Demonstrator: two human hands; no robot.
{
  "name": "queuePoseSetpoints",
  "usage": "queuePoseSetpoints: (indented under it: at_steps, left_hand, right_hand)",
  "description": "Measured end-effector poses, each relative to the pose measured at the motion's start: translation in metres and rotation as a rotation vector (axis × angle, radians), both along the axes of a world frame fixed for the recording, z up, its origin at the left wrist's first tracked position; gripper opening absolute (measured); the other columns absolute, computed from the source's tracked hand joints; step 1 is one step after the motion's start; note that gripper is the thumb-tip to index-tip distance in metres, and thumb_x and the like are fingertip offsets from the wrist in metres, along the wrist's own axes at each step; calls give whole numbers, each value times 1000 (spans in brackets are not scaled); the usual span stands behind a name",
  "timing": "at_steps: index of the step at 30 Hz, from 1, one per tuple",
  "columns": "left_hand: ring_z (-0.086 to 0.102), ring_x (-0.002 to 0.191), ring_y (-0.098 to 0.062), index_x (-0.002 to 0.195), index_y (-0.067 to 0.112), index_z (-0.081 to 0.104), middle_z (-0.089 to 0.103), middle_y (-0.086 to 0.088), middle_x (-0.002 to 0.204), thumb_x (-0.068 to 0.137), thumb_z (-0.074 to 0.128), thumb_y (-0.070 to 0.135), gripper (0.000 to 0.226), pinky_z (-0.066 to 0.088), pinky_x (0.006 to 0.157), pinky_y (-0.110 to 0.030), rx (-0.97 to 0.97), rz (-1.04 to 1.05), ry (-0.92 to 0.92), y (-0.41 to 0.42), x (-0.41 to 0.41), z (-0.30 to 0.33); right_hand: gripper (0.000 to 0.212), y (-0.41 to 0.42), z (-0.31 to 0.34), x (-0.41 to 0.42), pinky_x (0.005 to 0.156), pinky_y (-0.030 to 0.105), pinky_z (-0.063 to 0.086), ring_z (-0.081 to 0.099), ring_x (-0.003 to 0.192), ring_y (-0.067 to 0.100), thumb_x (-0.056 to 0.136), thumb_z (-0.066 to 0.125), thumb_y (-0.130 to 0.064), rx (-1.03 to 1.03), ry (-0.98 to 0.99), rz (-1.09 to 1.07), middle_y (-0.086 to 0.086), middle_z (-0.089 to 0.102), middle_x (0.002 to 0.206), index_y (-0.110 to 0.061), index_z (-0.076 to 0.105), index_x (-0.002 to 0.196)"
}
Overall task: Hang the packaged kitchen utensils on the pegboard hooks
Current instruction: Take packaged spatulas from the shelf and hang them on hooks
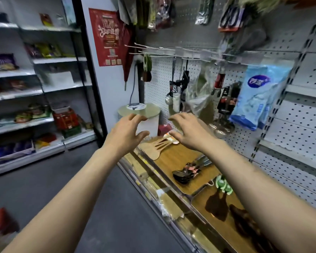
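My left hand [127,131] and my right hand [187,131] are stretched out side by side over the far end of a wooden shelf [179,157], fingers spread and loosely bent, holding nothing. Just below them lie packaged wooden spatulas [158,146]. Nearer me on the shelf rests a pack of black spoons with metal handles [187,172]. A white pegboard [159,83] rises behind, with long bare metal hooks [150,50] sticking out towards me. Ladles and other packaged utensils [179,90] hang from hooks further right.
A blue packet [257,99] hangs at the right beside skimmers [221,127]. A white bin with a round lid [139,110] stands at the shelf's end. Green clips [223,184] lie on the shelf. Stocked shelves [26,92] line the left across a dark floor aisle.
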State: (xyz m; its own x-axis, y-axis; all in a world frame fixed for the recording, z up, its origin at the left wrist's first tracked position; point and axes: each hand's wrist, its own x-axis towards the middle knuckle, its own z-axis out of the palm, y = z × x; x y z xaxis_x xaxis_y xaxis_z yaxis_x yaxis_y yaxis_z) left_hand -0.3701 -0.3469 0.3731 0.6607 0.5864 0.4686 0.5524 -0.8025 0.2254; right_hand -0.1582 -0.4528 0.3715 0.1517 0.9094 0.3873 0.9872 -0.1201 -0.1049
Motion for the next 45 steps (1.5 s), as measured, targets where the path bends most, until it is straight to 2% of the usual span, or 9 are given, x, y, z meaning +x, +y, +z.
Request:
queuePoseSetpoints:
  at_steps: [11,15,20,23,27,30,35,41,45]
  left_hand:
    - [56,114,-24,132,24,51,53,-1,135,91,63,42,47,45,87,-35,-14,-31,15,222,67,13]
    - [54,117,-24,131,23,52,52,0,134,90,64,41,46,48,87,-37,-67,-101,15,295,98,-11]
    - [62,102,-28,127,22,54,56,-1,128,88,65,41,44,51,83,-45,-132,-242,82,391,150,-56]
    - [59,109,-32,127,17,56,58,-6,126,89,67,36,44,50,85,-42,-162,-348,118,441,187,-84]
    - [56,112,-34,128,17,55,57,-8,129,89,65,37,45,45,86,-40,-229,-403,251,485,229,-123]
    - [56,113,-35,124,15,58,61,-11,124,87,67,34,43,48,91,-42,-324,-489,320,502,259,-160]
    - [54,117,-35,125,35,53,60,-10,129,84,62,49,44,45,99,-46,-475,-477,476,515,306,-231]
    - [55,114,-32,128,22,55,57,-11,130,90,65,34,41,44,89,-34,-604,-485,556,525,357,-312]
    - [56,114,-33,129,23,54,53,-9,132,89,64,35,42,47,94,-37,-651,-489,602,526,382,-350]
  right_hand:
    - [52,224,6,58,106,51,42,43,132,27,94,58,-44,-37,44,-29,5,50,142,-23,47,140]
    - [52,282,-12,81,106,51,41,43,133,26,93,58,-44,-53,64,-74,5,51,142,-26,46,140]
    - [54,350,-51,114,104,49,43,49,126,31,91,56,-49,-104,109,-225,7,56,135,-24,49,138]
    - [53,381,-77,132,108,46,39,46,132,32,94,57,-45,-150,182,-355,10,52,141,-21,48,141]
    - [50,405,-118,155,100,43,46,48,130,31,95,56,-46,-274,281,-516,8,53,138,-24,49,139]
    - [46,412,-155,173,97,41,47,51,126,32,95,58,-44,-355,389,-631,9,56,135,-23,53,136]
    - [41,422,-235,207,89,38,51,59,115,28,96,55,-46,-437,604,-760,6,63,128,-22,58,129]
    - [41,450,-332,251,89,27,43,58,121,25,97,60,-37,-429,1043,-910,7,62,132,-12,58,130]
    - [51,469,-383,269,97,35,47,57,121,28,92,66,-36,-321,1327,-1117,8,60,130,-9,55,134]
